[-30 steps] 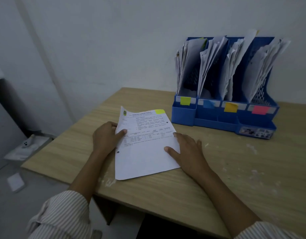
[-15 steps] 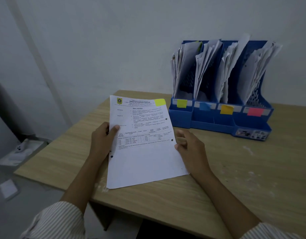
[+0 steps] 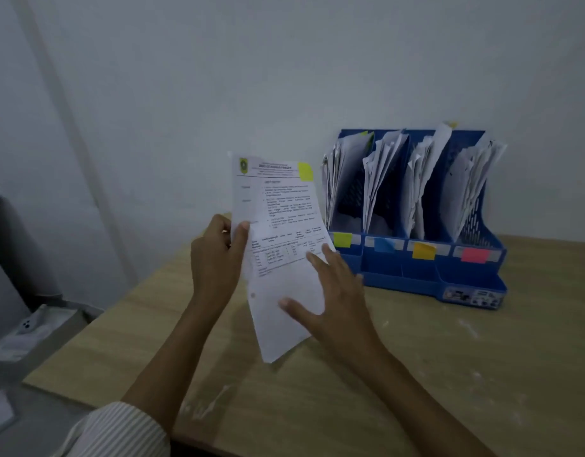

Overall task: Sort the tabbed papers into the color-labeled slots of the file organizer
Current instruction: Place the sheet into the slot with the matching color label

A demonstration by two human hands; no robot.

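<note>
A printed white paper (image 3: 277, 225) with a yellow-green tab (image 3: 305, 171) at its top right corner stands nearly upright above the wooden table (image 3: 416, 374). My left hand (image 3: 218, 258) pinches its left edge, thumb on the front. My right hand (image 3: 334, 291) lies open against the lower right of the sheet, fingers spread. The blue file organizer (image 3: 416, 275) stands at the back right against the wall. Its slots carry labels from left to right: yellow-green (image 3: 342, 239), blue (image 3: 384, 245), yellow (image 3: 424, 251) and pink (image 3: 475, 254). Each slot holds several papers.
A white wall rises behind the table. To the left, below the table's edge, a low grey surface holds a small white device (image 3: 26, 325) and some papers. The table's left edge runs diagonally toward me.
The paper has risen from the table to nearly upright, closer to the organizer. My right hand has let go of its edge and now rests flat on the sheet.
</note>
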